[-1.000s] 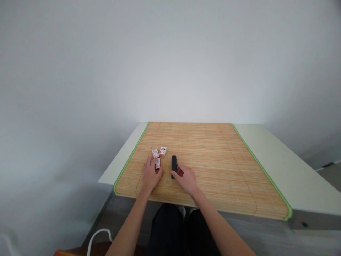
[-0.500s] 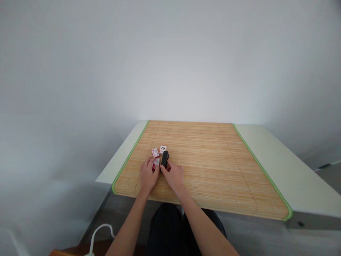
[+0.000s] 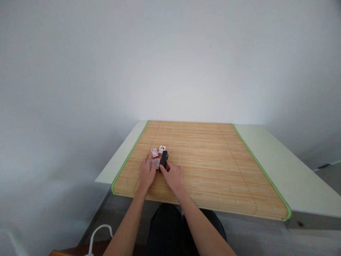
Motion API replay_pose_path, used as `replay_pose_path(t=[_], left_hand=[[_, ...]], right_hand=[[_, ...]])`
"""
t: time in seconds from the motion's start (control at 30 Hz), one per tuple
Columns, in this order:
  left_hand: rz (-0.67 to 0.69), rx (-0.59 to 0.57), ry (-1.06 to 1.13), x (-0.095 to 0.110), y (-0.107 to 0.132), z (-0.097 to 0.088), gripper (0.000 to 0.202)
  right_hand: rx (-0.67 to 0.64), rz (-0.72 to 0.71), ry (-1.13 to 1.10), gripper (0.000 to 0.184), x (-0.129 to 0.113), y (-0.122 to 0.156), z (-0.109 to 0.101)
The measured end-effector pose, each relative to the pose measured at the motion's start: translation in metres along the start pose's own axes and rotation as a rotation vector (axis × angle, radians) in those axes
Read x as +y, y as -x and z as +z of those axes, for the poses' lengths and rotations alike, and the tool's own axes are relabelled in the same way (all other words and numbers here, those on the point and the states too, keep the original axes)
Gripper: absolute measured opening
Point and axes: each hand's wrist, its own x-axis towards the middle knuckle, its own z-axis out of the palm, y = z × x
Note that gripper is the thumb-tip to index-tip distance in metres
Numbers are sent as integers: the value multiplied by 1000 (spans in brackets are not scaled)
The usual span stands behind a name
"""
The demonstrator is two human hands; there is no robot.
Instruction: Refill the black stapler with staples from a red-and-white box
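My left hand (image 3: pixel 147 175) rests near the table's front left, its thumb across small printed cards (image 3: pixel 157 164) and its fingers along their left side. The cards look like playing cards; a pale one shows on each side of the thumb. Just to their right stands a black oblong object (image 3: pixel 163 159) with a small dark part jutting from its right side; its kind is unclear. My right hand (image 3: pixel 174 175) is closed on its near end, thumb on the left and fingers on the right. Beyond lie a red-bordered card box (image 3: pixel 155 153) and a white box with dark print (image 3: pixel 162 149).
A bamboo mat (image 3: pixel 207 160) with green edging covers the middle of the white table (image 3: pixel 290 170). A pale wall (image 3: pixel 186 64) rises behind it. At the lower left a white cable (image 3: pixel 93 234) stands above a brown surface.
My left hand has shifted slightly left. The red patch beneath it is out of sight, and a second pale card face shows left of the thumb. My right hand keeps its hold.
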Motion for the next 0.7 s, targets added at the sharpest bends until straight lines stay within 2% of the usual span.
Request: replay_pose_path(t=[0.13,0.3,0.6,0.7], left_hand=[[42,-62,33,-9,-20,4,47],[74,-125,-17,-16,-19,11,50],[25,-79,43,-19,-16,12,48],[47,-83,28,-20,-17,14,48]], right_hand=[[-16,-6,-4,36,1,1,-3],[-28,-3,-4,38,2,1,-2],[-10,-11,-19,34,4,1,-1],[-9,-16,-11,33,3,1,-2]])
